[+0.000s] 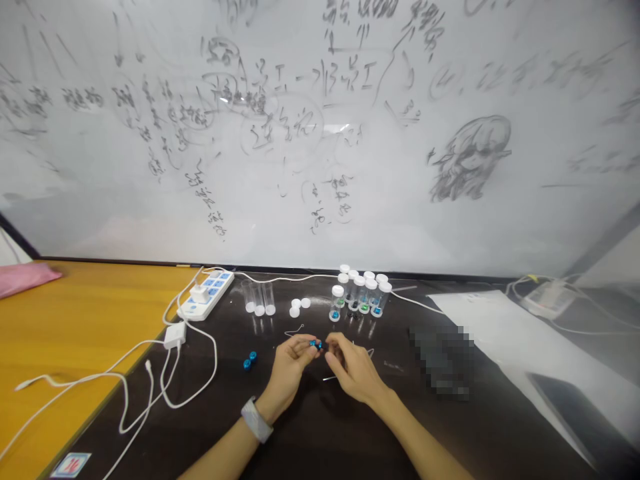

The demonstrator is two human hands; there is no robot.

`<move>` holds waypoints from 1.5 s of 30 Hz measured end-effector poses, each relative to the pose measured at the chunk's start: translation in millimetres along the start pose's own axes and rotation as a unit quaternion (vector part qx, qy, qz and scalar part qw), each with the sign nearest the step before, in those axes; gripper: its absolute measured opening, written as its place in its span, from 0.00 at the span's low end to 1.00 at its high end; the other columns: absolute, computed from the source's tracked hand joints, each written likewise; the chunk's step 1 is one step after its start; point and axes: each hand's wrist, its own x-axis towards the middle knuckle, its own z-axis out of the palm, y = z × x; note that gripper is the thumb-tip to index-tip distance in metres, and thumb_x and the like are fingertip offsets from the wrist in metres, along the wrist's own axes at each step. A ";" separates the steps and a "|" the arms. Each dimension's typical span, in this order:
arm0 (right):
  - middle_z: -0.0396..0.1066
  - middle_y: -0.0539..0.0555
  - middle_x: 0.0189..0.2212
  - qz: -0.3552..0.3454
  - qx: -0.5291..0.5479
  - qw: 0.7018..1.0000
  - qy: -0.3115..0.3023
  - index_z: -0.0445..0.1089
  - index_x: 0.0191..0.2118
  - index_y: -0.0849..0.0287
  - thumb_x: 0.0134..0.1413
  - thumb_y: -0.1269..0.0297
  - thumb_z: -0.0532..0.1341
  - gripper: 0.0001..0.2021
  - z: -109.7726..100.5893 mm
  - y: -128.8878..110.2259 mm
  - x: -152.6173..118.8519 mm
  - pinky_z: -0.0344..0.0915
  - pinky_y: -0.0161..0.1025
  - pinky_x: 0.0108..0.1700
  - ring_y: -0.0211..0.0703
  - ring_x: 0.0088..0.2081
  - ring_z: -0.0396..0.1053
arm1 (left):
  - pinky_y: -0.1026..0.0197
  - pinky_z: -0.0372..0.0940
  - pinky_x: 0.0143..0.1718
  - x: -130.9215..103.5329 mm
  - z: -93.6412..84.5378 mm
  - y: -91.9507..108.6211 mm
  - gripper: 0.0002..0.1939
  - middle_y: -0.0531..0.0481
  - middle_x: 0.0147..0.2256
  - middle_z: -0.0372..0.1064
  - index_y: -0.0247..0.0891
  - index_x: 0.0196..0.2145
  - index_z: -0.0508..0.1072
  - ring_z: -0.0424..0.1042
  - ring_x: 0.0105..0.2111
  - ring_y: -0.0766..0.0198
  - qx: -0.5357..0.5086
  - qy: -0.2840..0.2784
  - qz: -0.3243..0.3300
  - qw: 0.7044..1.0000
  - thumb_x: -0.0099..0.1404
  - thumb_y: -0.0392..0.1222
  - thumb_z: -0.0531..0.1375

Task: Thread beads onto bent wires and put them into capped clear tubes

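Small blue shiny parts [316,345] are pinched in the fingertips of my left hand [290,370], over the dark table. My right hand [353,367] meets them from the right, its fingers closed on a small dark piece at their end, too small to make out. Two blue round parts [250,360] lie on the table left of my left hand. Thin metal pieces [330,379] show beside and below my right hand. Beyond the hands are white caps [295,307], open clear tubes [259,300] and several white-capped tubes [357,293] with small coloured parts inside.
A white power strip [207,297] with looping cables stands at the left, by a yellow tabletop [100,313]. White paper [475,313] and a dark flat device [575,407] lie at the right, near a blurred dark object [440,360]. A whiteboard [320,233] rises behind.
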 end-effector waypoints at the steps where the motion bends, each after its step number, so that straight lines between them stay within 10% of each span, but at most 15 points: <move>1: 0.72 0.51 0.33 -0.004 -0.008 1.000 0.002 0.63 0.46 0.55 0.67 0.60 0.55 0.07 -0.4 0.2 -0.1 0.61 0.37 0.33 0.40 0.28 0.68 | 0.60 0.70 0.42 -0.1 0.2 0.3 0.14 0.44 0.35 0.79 0.35 0.39 0.79 0.77 0.35 0.61 -0.002 0.001 0.000 1.000 0.55 0.41 0.73; 7: 0.69 0.50 0.27 -0.007 -0.007 1.000 0.003 0.63 0.32 0.55 0.72 0.64 0.45 0.17 3.1 1.1 0.3 0.60 0.36 0.34 0.41 0.29 0.69 | 0.60 0.69 0.42 -2.8 1.5 0.7 0.14 0.44 0.35 0.80 0.35 0.39 0.79 0.77 0.34 0.62 0.001 -0.008 -0.012 1.000 0.55 0.41 0.73; 13: 0.72 0.51 0.34 -0.016 -0.029 0.999 0.011 0.63 0.46 0.56 0.65 0.61 0.56 0.07 1.4 -0.5 -0.6 0.60 0.36 0.33 0.41 0.29 0.69 | 0.61 0.69 0.41 -1.9 0.6 1.3 0.15 0.46 0.34 0.79 0.35 0.38 0.79 0.77 0.34 0.62 -0.012 0.005 -0.011 1.000 0.53 0.41 0.74; 18: 0.70 0.51 0.28 -0.009 0.002 1.000 0.002 0.63 0.33 0.55 0.72 0.65 0.45 0.15 4.5 -0.9 -0.6 0.61 0.36 0.34 0.41 0.30 0.70 | 0.60 0.69 0.41 -1.8 0.7 0.4 0.15 0.45 0.33 0.79 0.34 0.38 0.79 0.76 0.33 0.62 0.008 -0.001 -0.006 1.000 0.54 0.41 0.73; 23: 0.71 0.51 0.32 -0.008 -0.018 1.000 0.017 0.62 0.45 0.56 0.65 0.60 0.56 0.07 1.7 -3.4 -1.2 0.61 0.36 0.33 0.41 0.28 0.68 | 0.60 0.69 0.41 -1.7 -0.5 -1.3 0.14 0.45 0.34 0.79 0.35 0.39 0.79 0.77 0.34 0.61 0.010 -0.005 -0.002 1.000 0.55 0.41 0.73; 28: 0.69 0.50 0.26 -0.015 -0.009 1.000 0.007 0.63 0.32 0.55 0.71 0.64 0.45 0.16 3.1 -2.3 -0.8 0.60 0.36 0.33 0.40 0.28 0.69 | 0.60 0.70 0.40 -2.8 0.9 0.7 0.15 0.44 0.34 0.79 0.34 0.38 0.79 0.77 0.33 0.61 0.019 -0.002 -0.005 1.000 0.54 0.41 0.73; 33: 0.72 0.50 0.31 -0.017 -0.029 0.999 0.019 0.64 0.44 0.57 0.65 0.61 0.56 0.07 1.8 -1.2 -1.8 0.60 0.35 0.32 0.40 0.28 0.69 | 0.60 0.70 0.41 -2.9 1.4 1.9 0.15 0.44 0.35 0.80 0.35 0.39 0.79 0.77 0.34 0.61 0.011 -0.006 -0.006 1.000 0.55 0.42 0.73; 39: 0.70 0.50 0.25 -0.030 -0.047 0.998 0.003 0.64 0.32 0.56 0.71 0.66 0.46 0.16 2.4 -0.6 -0.9 0.59 0.35 0.33 0.40 0.28 0.70 | 0.60 0.70 0.41 -2.6 1.1 -0.6 0.15 0.44 0.34 0.80 0.34 0.39 0.79 0.77 0.33 0.61 0.015 -0.010 -0.006 1.000 0.55 0.42 0.73; 45: 0.72 0.51 0.29 -0.023 -0.050 0.998 0.018 0.65 0.40 0.57 0.67 0.61 0.53 0.07 0.1 -1.9 -1.0 0.58 0.35 0.31 0.40 0.27 0.69 | 0.59 0.69 0.42 -2.5 0.9 1.4 0.15 0.44 0.35 0.80 0.35 0.38 0.79 0.77 0.35 0.60 0.007 -0.003 -0.007 1.000 0.54 0.42 0.73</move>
